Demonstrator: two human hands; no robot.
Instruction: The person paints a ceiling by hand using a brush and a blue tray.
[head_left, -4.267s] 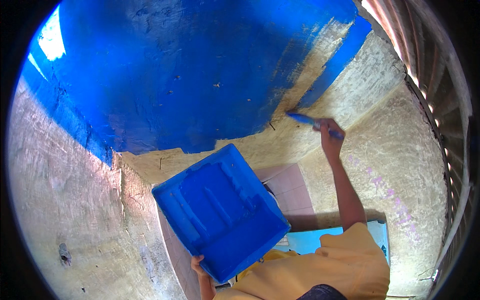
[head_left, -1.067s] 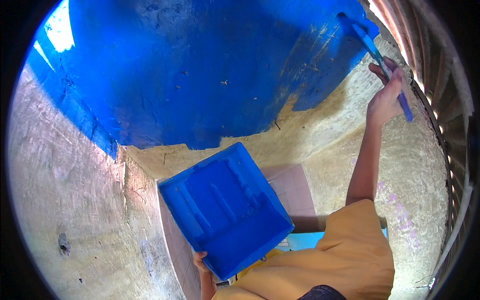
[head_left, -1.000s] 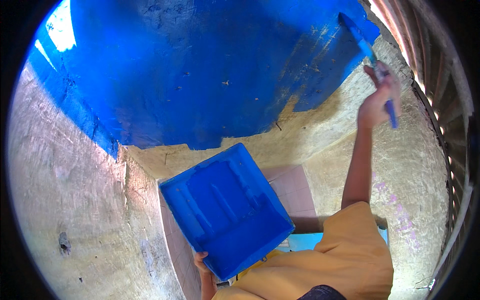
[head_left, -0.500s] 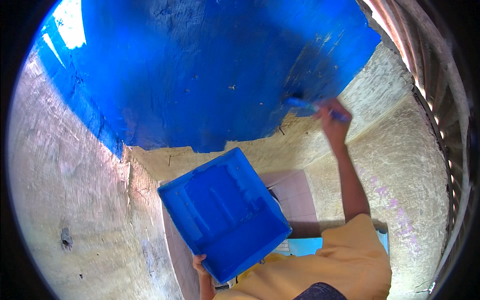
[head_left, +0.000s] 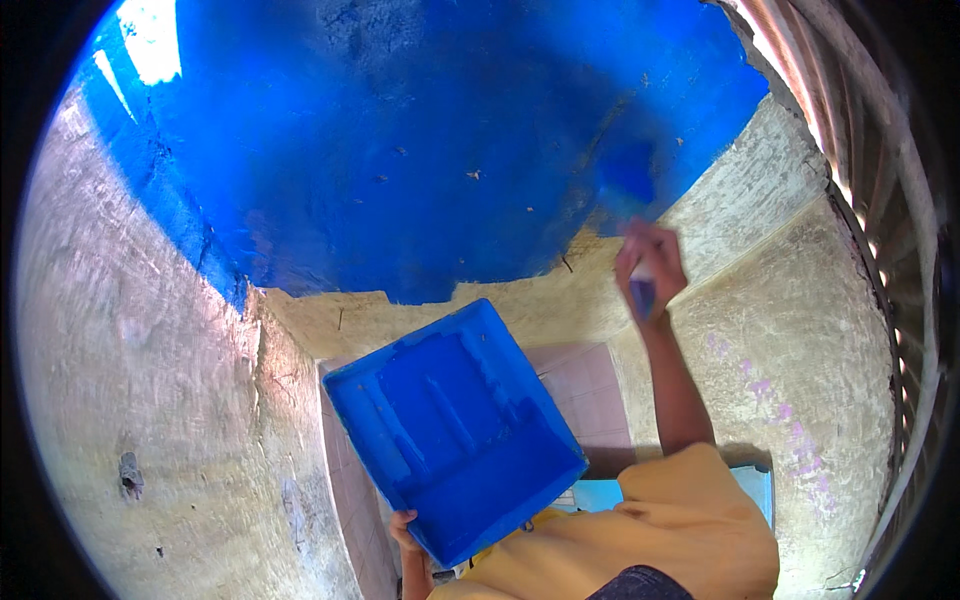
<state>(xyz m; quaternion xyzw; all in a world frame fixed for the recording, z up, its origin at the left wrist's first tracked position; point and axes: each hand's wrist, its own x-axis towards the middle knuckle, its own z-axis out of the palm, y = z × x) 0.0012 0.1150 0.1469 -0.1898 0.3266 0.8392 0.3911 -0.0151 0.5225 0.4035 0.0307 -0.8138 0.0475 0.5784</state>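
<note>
My right hand [head_left: 650, 268] is closed round the handle of a paintbrush [head_left: 628, 180]; its bristle end, blurred by motion, is against the blue-painted part of the wall [head_left: 400, 130], near that paint's lower right edge. At the lower middle, my left hand [head_left: 407, 530] grips the near left corner of a blue paint tray [head_left: 500, 510]. The tray is tilted, with wet-looking blue paint spread over its ribbed inside. Part of the left hand is hidden beneath the tray.
Bare, stained plaster walls [head_left: 170, 400] stand to the left and right. Corrugated roofing [head_left: 900, 190] runs along the right rim. Pinkish floor tiles [head_left: 590, 395] show beyond the tray, and a light blue panel [head_left: 598, 494] lies partly behind my yellow sleeve.
My right hand has come slightly down and left, and the brush has swung from slanting sideways to pointing up the wall. The tray has shifted only slightly.
</note>
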